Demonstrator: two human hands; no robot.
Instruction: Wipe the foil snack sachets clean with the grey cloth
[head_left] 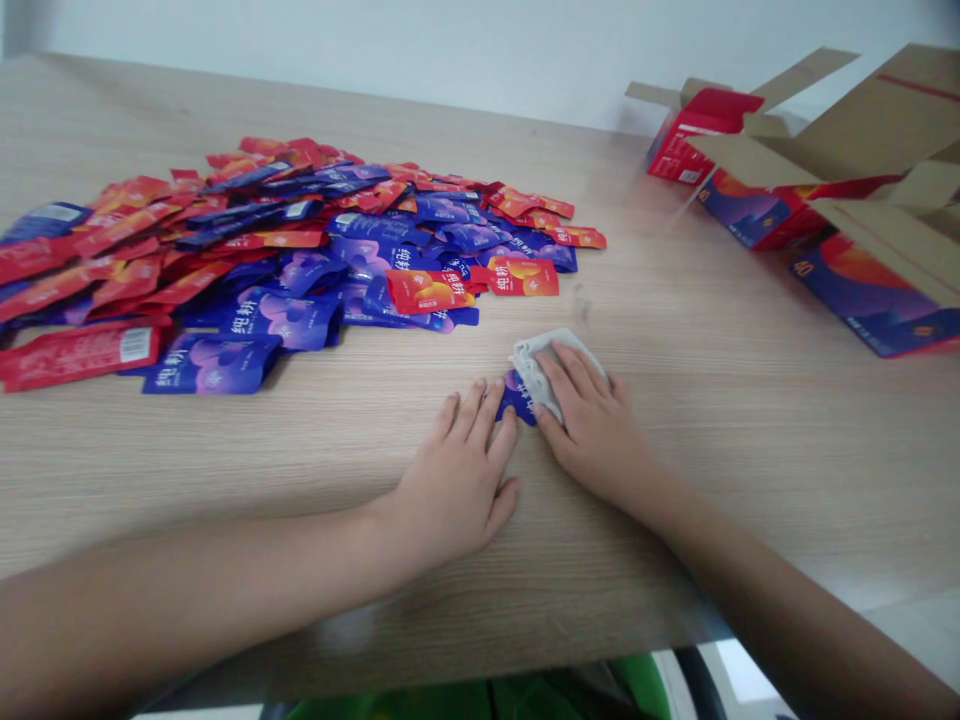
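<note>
A blue packet (516,398) lies flat on the wooden table in front of me, partly covered by a folded grey-white cloth (534,372). My right hand (592,415) presses on the cloth, its fingers wrapped over it. At the packet's left end, my left hand (461,480) rests with spread fingers, the fingertips touching or nearly touching the edge. Beyond my hands, to the left, spreads a large pile of red packets (124,285) and blue packets (289,315).
Open cardboard boxes stand at the right: a small red one (682,145) at the back, then two blue-and-red ones (757,210) (877,290) with raised flaps. The table's front edge (450,665) runs below my arms. A pale wall (450,50) rises behind.
</note>
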